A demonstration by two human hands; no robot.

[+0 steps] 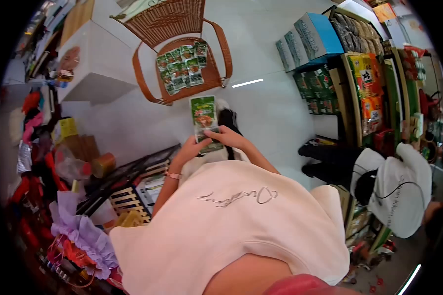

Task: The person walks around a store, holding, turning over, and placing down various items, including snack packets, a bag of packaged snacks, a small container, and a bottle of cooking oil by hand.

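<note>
A green food packet (203,109) with a picture of food on its front is between my two hands, in front of my body. My left hand (194,147) grips its lower left edge. From the other side, my right hand (228,137) closes on the lower right part, thumb over the front. Beyond the packet, several similar green packets (179,69) lie in rows on the seat of a brown woven armchair (161,22). The writing on the held packet is too small to read.
Shelves at the right hold blue boxes (318,38), green packets (316,88) and orange packs (370,78). Beside them is another person in a white top (401,194). A white cabinet (103,54) stands left of the chair; a clear plastic bag (70,162) and purple cloth (81,233) are nearer.
</note>
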